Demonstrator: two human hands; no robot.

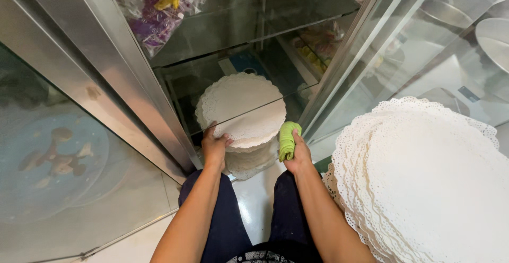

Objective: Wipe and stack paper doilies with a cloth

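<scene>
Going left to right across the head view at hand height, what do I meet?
Glass door panel → metal door frame → left hand → stack of white paper doilies → green cloth in the right hand → larger stack of doilies.

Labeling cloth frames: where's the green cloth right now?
Head view, centre: the rolled green cloth is in the right hand, beside the stack of white doilies in the glass cabinet.

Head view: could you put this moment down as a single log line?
left hand: gripping edge of white paper doily stack | right hand: holding green cloth | place: open glass cabinet shelf | nearby: larger doily stack
</scene>
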